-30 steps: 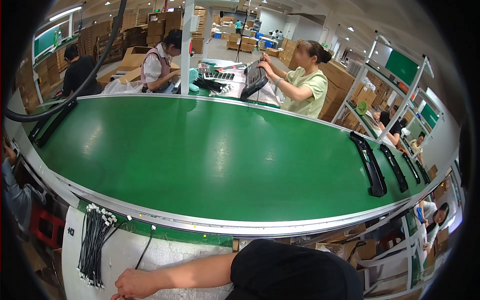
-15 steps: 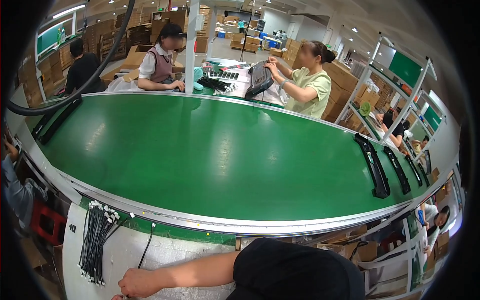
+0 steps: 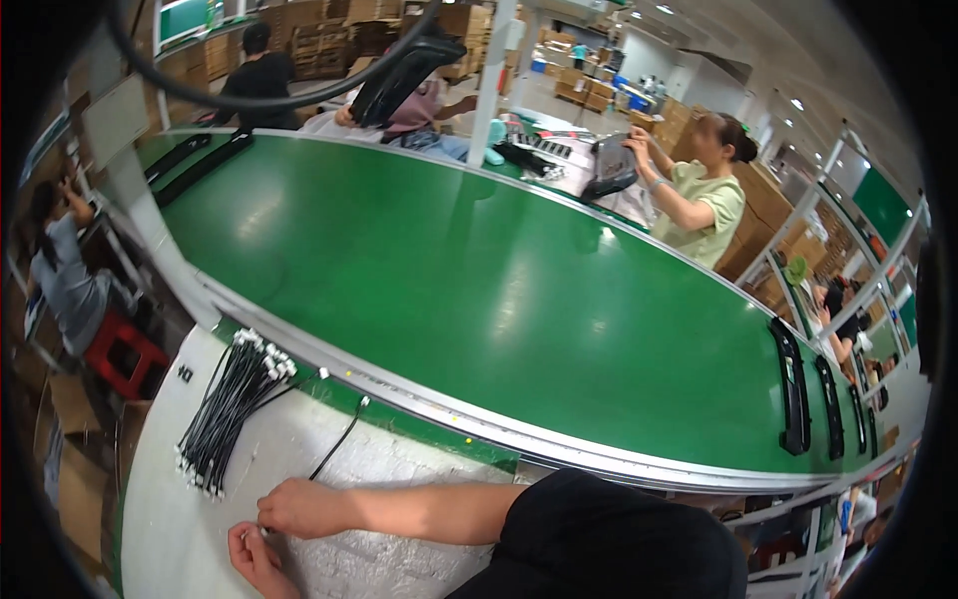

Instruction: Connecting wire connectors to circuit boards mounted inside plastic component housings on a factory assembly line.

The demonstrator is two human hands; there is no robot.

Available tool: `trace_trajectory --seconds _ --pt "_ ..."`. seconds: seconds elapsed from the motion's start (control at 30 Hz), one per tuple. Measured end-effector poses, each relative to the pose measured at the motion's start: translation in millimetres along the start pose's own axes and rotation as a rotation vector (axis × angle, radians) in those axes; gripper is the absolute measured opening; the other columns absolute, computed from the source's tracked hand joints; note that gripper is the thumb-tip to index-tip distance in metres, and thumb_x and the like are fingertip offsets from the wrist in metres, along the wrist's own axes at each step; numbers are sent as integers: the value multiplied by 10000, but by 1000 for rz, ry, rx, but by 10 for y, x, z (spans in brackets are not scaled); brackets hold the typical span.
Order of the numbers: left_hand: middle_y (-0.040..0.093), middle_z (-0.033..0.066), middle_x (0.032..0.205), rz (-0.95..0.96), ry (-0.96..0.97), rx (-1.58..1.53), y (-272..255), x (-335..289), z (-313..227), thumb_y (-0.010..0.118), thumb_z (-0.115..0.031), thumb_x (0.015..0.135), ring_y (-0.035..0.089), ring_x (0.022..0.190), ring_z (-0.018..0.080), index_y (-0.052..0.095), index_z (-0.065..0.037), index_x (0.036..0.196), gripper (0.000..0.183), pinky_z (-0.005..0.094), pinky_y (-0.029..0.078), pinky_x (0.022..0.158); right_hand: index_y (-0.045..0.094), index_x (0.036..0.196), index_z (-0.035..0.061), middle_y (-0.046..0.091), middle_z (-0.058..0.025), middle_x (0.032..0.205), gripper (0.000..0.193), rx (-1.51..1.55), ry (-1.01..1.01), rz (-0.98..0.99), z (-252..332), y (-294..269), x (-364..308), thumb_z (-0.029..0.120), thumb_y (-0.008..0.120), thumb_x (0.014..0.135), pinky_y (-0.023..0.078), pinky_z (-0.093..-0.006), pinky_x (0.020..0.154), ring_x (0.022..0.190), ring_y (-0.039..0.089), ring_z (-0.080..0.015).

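Observation:
My right hand (image 3: pixel 304 507) reaches in from the right, its fingers closed in a pinch. A thin black cable (image 3: pixel 339 439) with a white connector at its far end runs down behind this hand, and its lower end is hidden there. Just below and left, my left hand (image 3: pixel 259 561) has its fingers curled, the tips nearly meeting those of my right hand. Whatever lies between its fingertips is too small to make out. Beyond both hands lies a bundle of black cables (image 3: pixel 225 424) with white connectors, spread on the white work surface (image 3: pixel 165 529).
A green conveyor belt (image 3: pixel 449 299) with a metal rail crosses in front. Long black plastic parts (image 3: pixel 793 389) lie at its right end, others (image 3: pixel 205 170) at its left. Across it, one person lifts a black part (image 3: pixel 404 80); another (image 3: pixel 704 195) handles a black housing. A red stool (image 3: pixel 125 351) stands left.
The view has shifted, bringing my left hand into fuller sight beside my right. Across the belt, the person on the left now holds up a long black part.

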State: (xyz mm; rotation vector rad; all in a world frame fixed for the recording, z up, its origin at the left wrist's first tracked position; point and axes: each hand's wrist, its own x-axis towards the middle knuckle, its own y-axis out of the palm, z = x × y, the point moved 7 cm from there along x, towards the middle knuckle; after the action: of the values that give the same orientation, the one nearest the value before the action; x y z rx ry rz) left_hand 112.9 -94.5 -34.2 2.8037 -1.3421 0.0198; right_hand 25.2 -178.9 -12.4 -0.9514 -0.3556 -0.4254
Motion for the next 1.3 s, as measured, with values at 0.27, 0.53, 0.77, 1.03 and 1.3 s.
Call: trace_trajectory --seconds 0.27,0.53,0.77,1.03,1.3 --pt "391 -76 599 -36 -41 14 61 -24 6 561 -125 873 311 481 3 535 -79 847 60 170 218 424 557 734 52 545 -88 772 62 -63 37 34 10 -130 -13 110 571 720 480 -381 596 690 594 -274" --pt "408 -70 546 -4 -55 -47 120 34 -3 568 -104 867 357 465 16 556 -59 883 49 179 267 434 586 700 58 591 -118 716 45 -434 329 -69 -107 -575 143 97 564 709 507 -377 572 645 616 -288" --pt "429 -55 512 34 0 122 239 123 -30 597 -99 813 374 484 19 574 -42 878 89 195 308 459 630 649 61 637 -146 734 104 -901 383 -68 -1455 -1547 1220 126 565 698 519 -404 621 687 638 -311" --pt "503 36 513 -21 76 373 129 -11 -70 657 -184 773 493 454 121 585 -56 837 160 262 412 467 663 928 82 638 -145 1010 423 -829 881 33 -2644 -1508 1556 456 642 731 497 -385 799 945 617 -297" --pt "535 55 529 -46 159 356 132 77 -72 650 -181 782 517 462 131 577 -42 781 157 265 413 463 666 914 48 640 -158 979 351 -879 862 182 -2543 -1793 976 337 557 748 500 -396 789 939 616 -291"
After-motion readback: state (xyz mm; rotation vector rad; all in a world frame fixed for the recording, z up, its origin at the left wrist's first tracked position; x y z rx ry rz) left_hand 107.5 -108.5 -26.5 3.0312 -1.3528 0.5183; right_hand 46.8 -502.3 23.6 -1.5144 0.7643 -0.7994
